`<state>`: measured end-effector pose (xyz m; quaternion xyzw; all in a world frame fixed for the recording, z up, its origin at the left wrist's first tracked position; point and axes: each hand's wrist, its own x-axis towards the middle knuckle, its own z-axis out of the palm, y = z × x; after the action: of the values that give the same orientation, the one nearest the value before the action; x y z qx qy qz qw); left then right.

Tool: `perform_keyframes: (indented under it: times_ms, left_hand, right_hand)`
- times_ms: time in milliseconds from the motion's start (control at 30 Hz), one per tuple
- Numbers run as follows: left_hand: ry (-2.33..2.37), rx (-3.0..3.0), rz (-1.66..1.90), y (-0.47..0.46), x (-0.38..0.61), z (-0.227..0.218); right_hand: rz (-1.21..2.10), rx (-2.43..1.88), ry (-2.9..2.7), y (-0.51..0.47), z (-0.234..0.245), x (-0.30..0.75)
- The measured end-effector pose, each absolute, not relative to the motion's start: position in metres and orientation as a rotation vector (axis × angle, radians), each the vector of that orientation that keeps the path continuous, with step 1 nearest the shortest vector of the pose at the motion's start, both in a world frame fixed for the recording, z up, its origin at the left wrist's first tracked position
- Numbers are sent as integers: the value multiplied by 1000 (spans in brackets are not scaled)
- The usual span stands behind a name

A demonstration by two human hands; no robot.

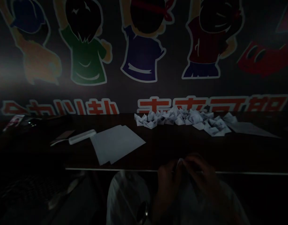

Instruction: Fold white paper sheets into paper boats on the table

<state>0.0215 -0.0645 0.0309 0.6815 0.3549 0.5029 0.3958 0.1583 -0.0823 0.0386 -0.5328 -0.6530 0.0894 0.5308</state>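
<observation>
left hand (166,178) and right hand (200,175) meet low at centre, just in front of the dark wooden table's near edge (111,169). both are curled, fingertips pinched on a small white folded paper piece (181,161) held btwn them, off the table. light is v. dim, so the exact grip is hard to read.

risks, imo: in this gloom a crease could go crooked or the thin paper tear if pinched too hard. held over the lap, it could also slip & drop out of sight.

counts:
- flat white paper sheets (117,143), left-centre: at least 2, stacked askew
- pile of small white folded paper boats (181,120) at the far edge: well over a dozen, overlapping, no exact no.
- 1 lone white sheet (249,128) on the right
- 1 long white plastic case (81,137) left of the sheets
</observation>
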Motion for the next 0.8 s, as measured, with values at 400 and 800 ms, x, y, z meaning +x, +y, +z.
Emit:
perform_keyframes:
  times_ms: [400,800]
  left_hand:
    - [816,1608,1203,-59,22,23]
    - [1001,1666,1403,-71,23,19]
  right_hand:
    - [241,-1332,-1526,-84,35,162]
    - [431,-1254,-1281,-92,42,147]
